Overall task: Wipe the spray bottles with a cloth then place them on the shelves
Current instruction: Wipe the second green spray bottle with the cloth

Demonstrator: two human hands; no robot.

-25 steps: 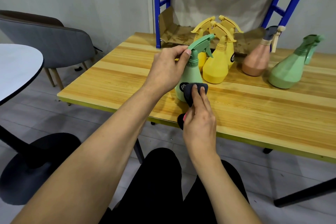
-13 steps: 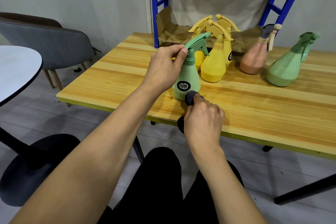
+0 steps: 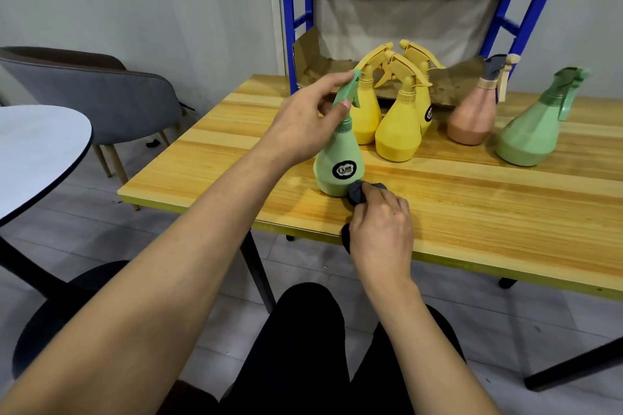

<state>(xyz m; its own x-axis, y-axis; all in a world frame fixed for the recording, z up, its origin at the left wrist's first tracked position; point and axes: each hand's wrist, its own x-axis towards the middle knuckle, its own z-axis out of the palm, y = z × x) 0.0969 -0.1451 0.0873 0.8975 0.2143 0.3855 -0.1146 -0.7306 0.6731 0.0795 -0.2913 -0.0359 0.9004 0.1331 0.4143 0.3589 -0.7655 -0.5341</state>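
The left hand (image 3: 303, 126) pinched the green bottle's (image 3: 338, 162) top, while the right hand (image 3: 381, 232) gripped a dark cloth (image 3: 357, 193) against its near bottom.

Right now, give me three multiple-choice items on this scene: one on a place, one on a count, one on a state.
1. Where does the cloth touch the near green bottle? A. base B. trigger C. neck
2. How many yellow bottles stand on the table? A. two B. three C. five
3. What is the left hand doing? A. hanging idle B. pinching that bottle's sprayer C. pressing flat on the table

Answers: 1 A, the right hand holds the cloth against the base. 2 B, three stand clustered behind it. 3 B, it clasps the sprayer head.
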